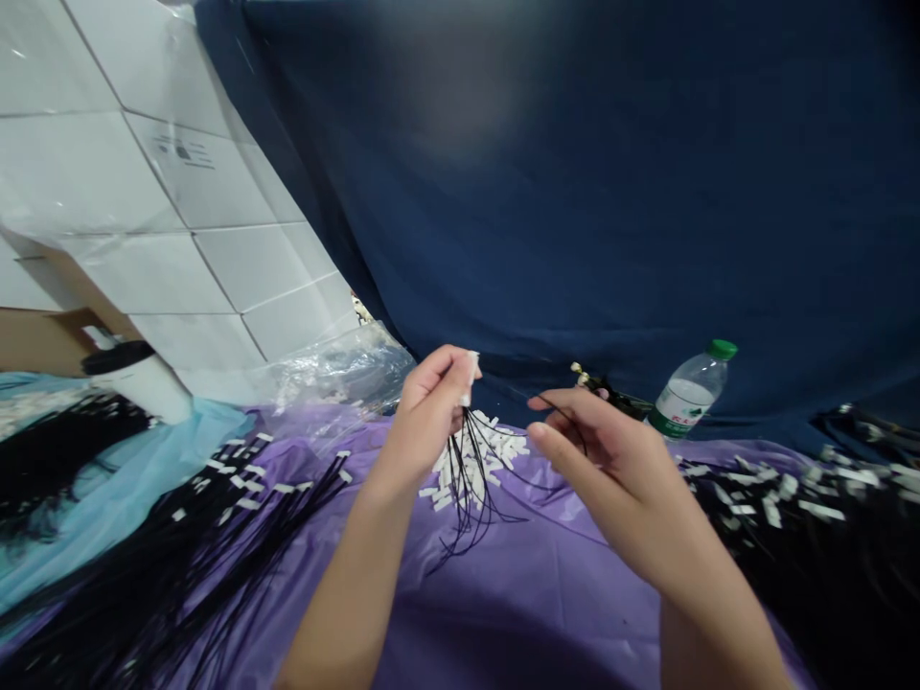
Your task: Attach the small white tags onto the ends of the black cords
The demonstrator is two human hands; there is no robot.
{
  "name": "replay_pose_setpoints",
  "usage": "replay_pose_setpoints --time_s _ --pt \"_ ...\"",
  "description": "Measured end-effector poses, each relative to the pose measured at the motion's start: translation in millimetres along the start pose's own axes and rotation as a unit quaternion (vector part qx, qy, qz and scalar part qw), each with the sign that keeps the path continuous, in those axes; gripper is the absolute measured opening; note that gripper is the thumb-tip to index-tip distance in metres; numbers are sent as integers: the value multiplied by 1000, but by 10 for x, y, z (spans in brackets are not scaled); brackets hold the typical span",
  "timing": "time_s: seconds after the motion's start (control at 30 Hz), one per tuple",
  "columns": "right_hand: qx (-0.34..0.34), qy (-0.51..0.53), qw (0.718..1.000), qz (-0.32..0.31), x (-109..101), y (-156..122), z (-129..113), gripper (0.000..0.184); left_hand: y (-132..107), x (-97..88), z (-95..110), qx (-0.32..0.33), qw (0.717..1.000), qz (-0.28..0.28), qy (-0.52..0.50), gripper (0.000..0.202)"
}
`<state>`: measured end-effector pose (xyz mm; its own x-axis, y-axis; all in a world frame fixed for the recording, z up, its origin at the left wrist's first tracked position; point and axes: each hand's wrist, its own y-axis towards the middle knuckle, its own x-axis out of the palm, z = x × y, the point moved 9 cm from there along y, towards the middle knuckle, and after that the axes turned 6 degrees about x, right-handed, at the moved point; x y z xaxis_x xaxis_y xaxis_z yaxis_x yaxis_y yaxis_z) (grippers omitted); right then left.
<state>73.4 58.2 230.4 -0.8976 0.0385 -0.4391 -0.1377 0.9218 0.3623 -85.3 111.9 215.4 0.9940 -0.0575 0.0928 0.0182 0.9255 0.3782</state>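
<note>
My left hand [431,407] is closed, pinching a small bunch of white tabs [469,379] between thumb and fingers. Thin black cords [471,470] hang down from them in a loose fan. To its right, my right hand [604,441] is curled, with thumb and forefinger tips a little apart. One thin black cord [573,414] runs across its fingers and into the palm; where it is gripped is partly hidden. Below and between the hands lies a heap of loose white tabs [495,446] on the purple cloth [546,575].
Bundles of white-tipped black cords lie left [237,537] and right [812,546]. A green-capped water bottle [688,393] stands behind my right hand. At left are a white cup with a dark lid [148,379] and stacked white boxes [172,192]. A dark blue curtain [610,192] hangs behind.
</note>
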Motion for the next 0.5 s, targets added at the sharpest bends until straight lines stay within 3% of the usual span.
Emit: replay_pose_setpoints --time_s 0.1,0.17,0.27,0.33,0.4,0.5 --pt "-24 -57 989 135 -266 -82 -43 25 40 -170 -85 -21 995 81 -49 28" --pt "-37 -87 981 171 -329 -129 -92 19 56 -237 -137 -33 990 115 -76 27" --pt "-56 -86 994 49 -79 -101 -143 7 82 -264 -183 -37 983 138 -115 26" --pt "-60 -79 994 -37 150 -76 -144 14 89 -250 -208 -43 980 141 -133 27" --pt "-60 -83 993 -50 283 -24 -114 17 83 -214 -236 -58 979 136 -141 27" --pt "-62 -63 996 -15 373 81 -43 17 65 -134 -263 -76 979 117 -148 25"
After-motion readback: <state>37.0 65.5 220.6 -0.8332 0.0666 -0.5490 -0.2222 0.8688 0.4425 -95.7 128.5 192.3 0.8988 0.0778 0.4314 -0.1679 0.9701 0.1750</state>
